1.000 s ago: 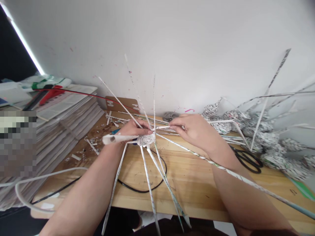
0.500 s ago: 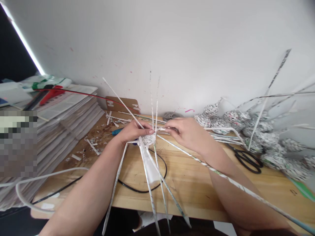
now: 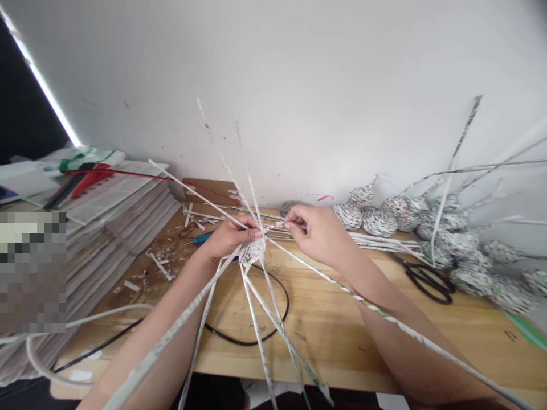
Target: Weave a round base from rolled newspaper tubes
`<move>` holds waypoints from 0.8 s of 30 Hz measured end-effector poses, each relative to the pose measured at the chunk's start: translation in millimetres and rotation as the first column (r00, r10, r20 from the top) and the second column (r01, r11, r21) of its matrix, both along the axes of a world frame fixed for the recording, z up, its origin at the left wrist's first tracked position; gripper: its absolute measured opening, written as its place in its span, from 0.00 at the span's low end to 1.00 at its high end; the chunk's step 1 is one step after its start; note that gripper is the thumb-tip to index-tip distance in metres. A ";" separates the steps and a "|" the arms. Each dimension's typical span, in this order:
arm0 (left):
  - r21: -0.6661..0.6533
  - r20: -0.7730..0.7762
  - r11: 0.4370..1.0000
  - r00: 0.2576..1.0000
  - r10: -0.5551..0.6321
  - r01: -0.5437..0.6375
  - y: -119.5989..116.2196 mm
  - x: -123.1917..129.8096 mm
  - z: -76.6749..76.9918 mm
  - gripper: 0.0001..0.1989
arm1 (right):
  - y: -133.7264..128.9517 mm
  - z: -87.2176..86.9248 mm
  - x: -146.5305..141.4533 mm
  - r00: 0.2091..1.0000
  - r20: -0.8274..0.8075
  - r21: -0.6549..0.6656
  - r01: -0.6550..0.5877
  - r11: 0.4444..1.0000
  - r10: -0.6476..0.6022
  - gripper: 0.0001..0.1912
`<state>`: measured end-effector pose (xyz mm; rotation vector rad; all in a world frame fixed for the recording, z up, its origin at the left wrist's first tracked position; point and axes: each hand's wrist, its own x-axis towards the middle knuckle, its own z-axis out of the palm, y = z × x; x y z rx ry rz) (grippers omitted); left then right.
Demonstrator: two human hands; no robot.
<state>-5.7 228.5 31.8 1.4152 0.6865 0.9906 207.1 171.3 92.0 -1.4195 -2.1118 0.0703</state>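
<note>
A small round weave of rolled newspaper tubes (image 3: 253, 250) is in front of me, with long paper tubes fanning out from it up, down and to the right. My left hand (image 3: 233, 236) is closed on its upper left edge, thumb on top. To its right, my right hand (image 3: 316, 230) is curled in a pinch at a short paper tube end (image 3: 269, 228); the fingers partly hide the grip. One long paper tube (image 3: 171, 336) runs from the weave over my left forearm. Another paper tube (image 3: 363, 302) crosses in front of my right forearm.
Woven paper balls (image 3: 380, 221) are grouped at right, beside black scissors (image 3: 429, 280). A stack of newspapers (image 3: 128, 228) stands left, with red-handled tool (image 3: 92, 179) on top. Paper scraps (image 3: 160, 266), a blue-handled tool (image 3: 202, 238) and a black cable (image 3: 239, 342) lie on the wooden table (image 3: 333, 336).
The weave has turned and its upper tubes lean further left. A white tube that looped right of my right hand is gone from there; one now lies across my left forearm.
</note>
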 end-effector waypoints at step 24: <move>-0.115 0.144 0.993 0.989 0.026 -0.009 -1.3 15.0 -14.5 0.16 | 21.9 -15.6 -13.7 0.938 -0.347 -0.031 -0.032 0.999 0.019 0.07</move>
